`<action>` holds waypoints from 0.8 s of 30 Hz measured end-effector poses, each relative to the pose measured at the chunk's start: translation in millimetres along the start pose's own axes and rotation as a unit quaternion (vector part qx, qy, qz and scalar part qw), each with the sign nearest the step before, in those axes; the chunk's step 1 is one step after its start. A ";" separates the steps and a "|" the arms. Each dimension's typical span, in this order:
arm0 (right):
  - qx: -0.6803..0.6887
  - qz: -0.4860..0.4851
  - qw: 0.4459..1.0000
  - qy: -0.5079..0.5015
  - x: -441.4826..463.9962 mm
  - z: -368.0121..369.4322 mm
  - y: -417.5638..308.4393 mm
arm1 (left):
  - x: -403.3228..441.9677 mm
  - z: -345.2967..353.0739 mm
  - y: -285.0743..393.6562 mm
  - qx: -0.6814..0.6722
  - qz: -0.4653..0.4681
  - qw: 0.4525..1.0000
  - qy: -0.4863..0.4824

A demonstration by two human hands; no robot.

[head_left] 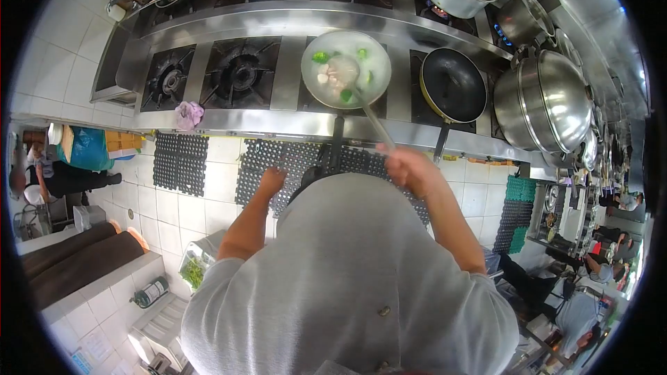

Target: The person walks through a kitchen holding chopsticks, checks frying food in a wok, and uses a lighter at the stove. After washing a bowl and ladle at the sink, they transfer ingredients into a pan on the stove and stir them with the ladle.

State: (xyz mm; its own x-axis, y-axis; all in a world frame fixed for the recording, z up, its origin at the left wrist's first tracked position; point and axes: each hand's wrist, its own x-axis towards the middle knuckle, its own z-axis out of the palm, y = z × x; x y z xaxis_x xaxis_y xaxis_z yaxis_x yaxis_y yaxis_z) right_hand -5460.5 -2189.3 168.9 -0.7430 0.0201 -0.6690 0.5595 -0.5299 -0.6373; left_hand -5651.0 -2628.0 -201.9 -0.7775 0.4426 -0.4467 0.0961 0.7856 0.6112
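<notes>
"Frying pan (306, 78), wide, round, pale inside: where does my feed put it?"

"On the long stainless-steel range (285, 69); I count one such pan, filled with whitish liquid (379, 61), its long black handle (338, 140) pointing back between the hands, I'd guess for easy reach; two bare black-grated burners (244, 73) lie to its left."

"Plus one round black skillet (453, 83) to its right; and the grips?"

"One long, pale-shafted ladle (376, 122) dips into the pan; the right hand (411, 171) is closed round its shaft, well apart from the bowl, probably sparing fingers the heat; the left hand (273, 181) is curled, clear of the handle; how tightly, or around what, I cannot tell."

"Smaller things?"

"One crumpled purple cloth (189, 116) on the range's front edge; at least four bright-green pieces (319, 57) in the liquid; pale pinkish pieces (322, 78), too clustered for me to count."
</notes>
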 end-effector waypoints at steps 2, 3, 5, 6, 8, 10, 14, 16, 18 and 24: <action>0.236 0.084 0.962 -0.108 -1.6 -7.2 -6.9 | -50.2 -37.1 0.0 -0.133 -0.254 0.951 -0.120; 0.235 0.083 0.963 -0.106 -5.9 -2.8 -10.7 | -68.1 -42.5 -4.9 -0.163 -0.321 0.927 -0.100; 0.186 0.069 0.978 -0.062 -22.2 11.2 -24.3 | -90.8 -41.0 -25.6 -0.196 -0.387 0.897 -0.082; 0.185 0.071 0.978 -0.060 -29.6 16.6 -29.7 | -96.6 -35.7 -43.2 -0.218 -0.384 0.892 -0.095; 0.016 0.008 1.000 0.023 -40.4 26.1 -36.8 | -115.5 -32.1 -31.7 -0.226 -0.356 0.906 -0.046; -0.045 -0.006 0.998 0.048 -42.7 27.7 -41.2 | -123.0 -20.7 -31.0 -0.255 -0.353 0.898 -0.059; -0.262 -0.053 0.957 0.111 -41.6 24.3 -50.9 | -113.4 7.0 -30.9 -0.117 -0.199 0.965 -0.123; -0.307 -0.066 0.941 0.126 -42.8 25.1 -54.0 | -101.0 23.5 -34.6 0.014 -0.020 0.986 -0.163; -0.350 -0.079 0.923 0.140 -42.2 27.8 -52.8 | -85.0 37.3 -40.1 0.141 0.189 0.970 -0.060; -0.579 -0.256 0.720 0.286 -7.1 -5.0 -6.7 | -67.1 5.8 16.2 -0.104 -0.075 0.984 -0.124</action>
State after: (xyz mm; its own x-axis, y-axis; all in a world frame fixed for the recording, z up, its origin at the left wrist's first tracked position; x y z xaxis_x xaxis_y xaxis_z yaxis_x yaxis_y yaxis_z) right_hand -5457.1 -2181.6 176.0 -0.8733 0.4821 -0.0695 0.4425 0.7257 -0.5268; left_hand -5593.7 -2642.5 -165.8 -0.5955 0.4410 -0.6714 -0.1566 0.7560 0.6355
